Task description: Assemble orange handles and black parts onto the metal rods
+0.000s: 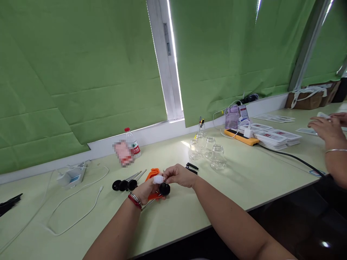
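Your bare right forearm [230, 213] angles in from the lower edge, and out at its end your right hand [179, 176] has thumb and forefinger pressed together, right at the edge of a glossy black plastic disc [164, 189]; whatever tiny part they pinch is too small to tell. Your left hand [148, 188], a soft white wrapping [158, 179] on one digit, curls around that disc, gripping it above the tabletop. One slim metal rod slants out below. Bright orange plastic pieces [154, 174] lie just behind your left hand. Left of them, three round black-headed pieces [124, 186] with thin, shiny metal shafts sit close together! Over to the right, slender black sticks [192, 166], then clear, round-bellied jars [218, 159] with ridged necks. Beneath it all, a smooth, pale yellow-green tabletop [227, 191]; behind, creased green blinds [81, 54].
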Action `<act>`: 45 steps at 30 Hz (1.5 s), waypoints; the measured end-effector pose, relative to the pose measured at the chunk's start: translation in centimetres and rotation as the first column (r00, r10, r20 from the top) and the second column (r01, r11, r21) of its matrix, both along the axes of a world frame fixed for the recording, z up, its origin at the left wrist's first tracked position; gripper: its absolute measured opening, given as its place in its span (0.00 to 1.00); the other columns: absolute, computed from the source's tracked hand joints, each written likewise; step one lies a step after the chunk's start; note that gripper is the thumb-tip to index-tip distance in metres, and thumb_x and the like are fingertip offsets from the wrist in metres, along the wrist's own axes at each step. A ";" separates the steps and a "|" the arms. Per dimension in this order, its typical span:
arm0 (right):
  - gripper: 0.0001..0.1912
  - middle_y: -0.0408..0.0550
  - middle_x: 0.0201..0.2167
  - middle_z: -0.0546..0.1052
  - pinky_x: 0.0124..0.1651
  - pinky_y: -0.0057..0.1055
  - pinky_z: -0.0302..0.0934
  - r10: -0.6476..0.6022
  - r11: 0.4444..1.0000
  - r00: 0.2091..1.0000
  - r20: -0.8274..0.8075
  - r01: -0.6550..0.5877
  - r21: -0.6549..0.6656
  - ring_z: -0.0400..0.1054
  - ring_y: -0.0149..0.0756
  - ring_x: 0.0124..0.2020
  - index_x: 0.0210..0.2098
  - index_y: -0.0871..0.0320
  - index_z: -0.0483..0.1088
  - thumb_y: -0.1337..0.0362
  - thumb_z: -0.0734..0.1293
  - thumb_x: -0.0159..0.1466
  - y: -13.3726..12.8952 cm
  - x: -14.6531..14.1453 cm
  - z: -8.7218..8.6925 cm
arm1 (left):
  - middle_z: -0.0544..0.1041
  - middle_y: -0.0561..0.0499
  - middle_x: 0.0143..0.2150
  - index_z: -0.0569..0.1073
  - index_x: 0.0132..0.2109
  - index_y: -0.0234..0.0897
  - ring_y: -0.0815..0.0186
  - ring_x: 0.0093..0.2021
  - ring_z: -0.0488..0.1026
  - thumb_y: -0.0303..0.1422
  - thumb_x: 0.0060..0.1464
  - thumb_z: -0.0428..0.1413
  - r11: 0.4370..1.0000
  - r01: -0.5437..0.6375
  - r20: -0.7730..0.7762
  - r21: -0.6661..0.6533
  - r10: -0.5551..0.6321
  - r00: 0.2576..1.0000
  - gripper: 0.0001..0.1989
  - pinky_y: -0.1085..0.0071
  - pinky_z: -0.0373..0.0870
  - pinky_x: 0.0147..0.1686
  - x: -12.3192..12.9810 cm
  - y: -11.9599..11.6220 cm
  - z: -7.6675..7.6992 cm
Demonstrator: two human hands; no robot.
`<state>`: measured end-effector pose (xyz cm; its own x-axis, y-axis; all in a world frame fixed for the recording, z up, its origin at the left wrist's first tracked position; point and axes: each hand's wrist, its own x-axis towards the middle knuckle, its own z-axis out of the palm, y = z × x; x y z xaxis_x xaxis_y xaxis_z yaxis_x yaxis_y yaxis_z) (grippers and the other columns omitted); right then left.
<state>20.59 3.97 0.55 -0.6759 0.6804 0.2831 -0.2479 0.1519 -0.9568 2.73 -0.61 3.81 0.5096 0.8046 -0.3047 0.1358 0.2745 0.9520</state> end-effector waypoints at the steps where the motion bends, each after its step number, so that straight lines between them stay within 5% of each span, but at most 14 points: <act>1: 0.10 0.44 0.31 0.75 0.45 0.34 0.59 0.001 1.000 1.000 0.007 -0.001 0.000 0.67 0.33 0.36 0.31 0.61 0.76 0.65 0.73 0.48 0.0 0.0 0.0 | 0.71 0.51 0.29 0.63 0.38 0.38 0.65 0.24 0.71 0.45 0.46 0.53 1.000 -0.006 -0.016 0.001 0.006 1.000 0.17 0.74 0.55 0.18 0.1 0.0 0.1; 22: 0.15 0.46 0.32 0.76 0.43 0.36 0.62 0.083 0.996 0.991 0.106 -0.080 -0.035 0.69 0.35 0.36 0.31 0.62 0.75 0.63 0.76 0.45 0.1 0.6 0.0 | 0.70 0.52 0.29 0.63 0.39 0.38 0.68 0.23 0.69 0.42 0.43 0.54 0.998 0.008 -0.103 0.069 -0.001 0.995 0.17 0.76 0.53 0.17 0.8 -0.4 0.7; 45: 0.19 0.46 0.33 0.76 0.42 0.37 0.64 0.095 0.990 0.995 0.031 -0.091 -0.111 0.70 0.35 0.35 0.29 0.63 0.71 0.63 0.78 0.39 0.2 0.1 -0.6 | 0.71 0.51 0.29 0.64 0.38 0.38 0.66 0.24 0.71 0.41 0.45 0.53 0.998 0.017 -0.088 0.055 -0.012 0.996 0.15 0.75 0.54 0.18 0.4 -0.1 0.2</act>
